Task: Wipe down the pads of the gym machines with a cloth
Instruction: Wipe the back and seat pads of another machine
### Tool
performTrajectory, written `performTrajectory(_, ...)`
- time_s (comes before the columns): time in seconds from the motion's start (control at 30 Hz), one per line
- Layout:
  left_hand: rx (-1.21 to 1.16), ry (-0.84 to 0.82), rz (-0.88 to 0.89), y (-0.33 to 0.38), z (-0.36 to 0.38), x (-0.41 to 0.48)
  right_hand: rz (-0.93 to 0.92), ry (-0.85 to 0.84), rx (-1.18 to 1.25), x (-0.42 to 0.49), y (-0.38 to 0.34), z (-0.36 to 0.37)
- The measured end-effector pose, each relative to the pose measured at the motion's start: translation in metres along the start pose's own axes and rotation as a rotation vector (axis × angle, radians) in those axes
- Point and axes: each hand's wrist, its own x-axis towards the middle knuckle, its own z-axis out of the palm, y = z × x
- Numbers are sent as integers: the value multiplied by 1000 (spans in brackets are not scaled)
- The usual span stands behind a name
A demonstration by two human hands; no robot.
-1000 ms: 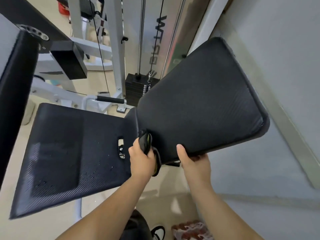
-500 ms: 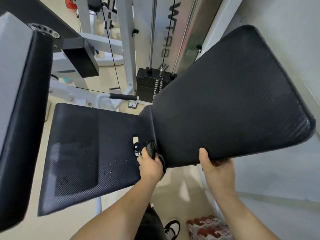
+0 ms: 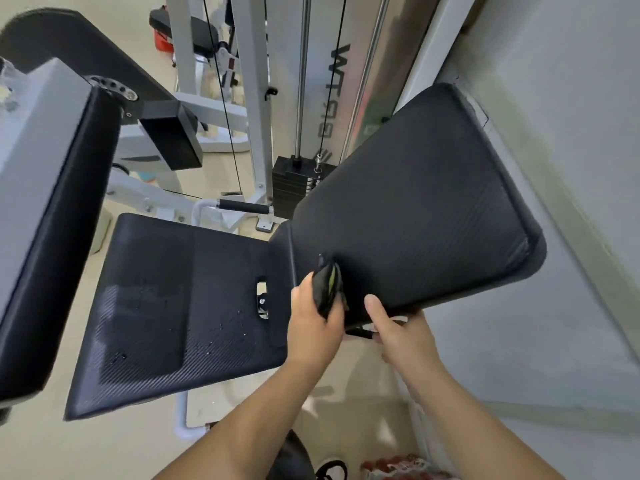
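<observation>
Head view: the left hand is closed in a fist around a dark cloth with a streak of yellow-green showing in its folds. The cloth sticks up out of the top of the fist and presses against the near corner of the back pad, right where that pad meets the seat pad.

The right hand, just beside the left, grips the lower edge of the back pad: the thumb lies on top of the black surface and the fingers curl underneath, out of sight. The two hands are close but not touching.

The seat pad stretches away to the left of the left hand. Small water drops are scattered on its ribbed black surface, and a darker patch shows further left. A slot with a bolt in it sits just left of the left hand's knuckles.

Beyond the hands, behind the pad joint, stands a black weight stack on steel guide rods, with a padded handle to its left. Another black pad on a grey arm fills the far left. A pale wall runs along to the right of the right hand.
</observation>
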Motion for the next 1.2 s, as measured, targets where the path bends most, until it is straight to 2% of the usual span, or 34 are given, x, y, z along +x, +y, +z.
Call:
performTrajectory(0.07, 52, -2, -208, -18, -9, -4, 147, -231, -246, -18, -21, -25)
performTrajectory(0.1, 79, -19, -276, -17, -11, -2, 142, -326, -352, -29, -34, -40)
performTrajectory(0.17, 105, -35, -287, 8, -13, 8, -27, -437, -445, -49, -64, -64)
performTrajectory(0.23, 62, -35, -157, 51, -10, 20, -230, -439, -336, -63, -102, -77)
performTrajectory(0.3, -17, -58, 47, 97, -1, 30, -452, -325, -253, -61, -139, -86)
performTrajectory(0.33, -8, -88, 144, 116, 4, 34, -584, -222, -297, -50, -156, -90)
performTrajectory(0.4, 111, -115, 333, 137, 16, 44, -788, 3, -496, -17, -184, -96)
performTrajectory(0.47, 189, -81, 438, 128, 24, 56, -866, 177, -762, 18, -203, -96)
performTrajectory(0.53, 142, -25, 335, 100, 26, 77, -966, 261, -939, 45, -223, -88)
performTrajectory(0.63, 164, 60, -71, 45, 16, 118, -1129, 305, -1160, 75, -257, -73)
performTrajectory(0.73, 163, 31, -489, 11, 2, 151, -1012, 298, -1345, 104, -286, -67)
performTrajectory(0.8, 111, 14, -565, 18, -1, 169, -956, 301, -1322, 120, -295, -71)
performTrajectory(0.87, 42, 41, -466, 51, 5, 188, -854, 259, -1201, 131, -301, -79)
performTrajectory(1.0, -8, -16, 49, 141, 32, 205, -698, 183, -999, 150, -313, -92)
performTrajectory(1.07, 49, -38, 252, 150, 33, 206, -667, 174, -952, 159, -316, -96)
performTrajectory(1.1, 47, -33, 286, 141, 32, 212, -660, 164, -926, 164, -316, -98)
performTrajectory(1.13, 53, -26, 247, 125, 29, 220, -656, 148, -894, 166, -315, -99)
performTrajectory(1.2, 102, -6, 35, 106, 19, 237, -636, 113, -812, 168, -313, -104)
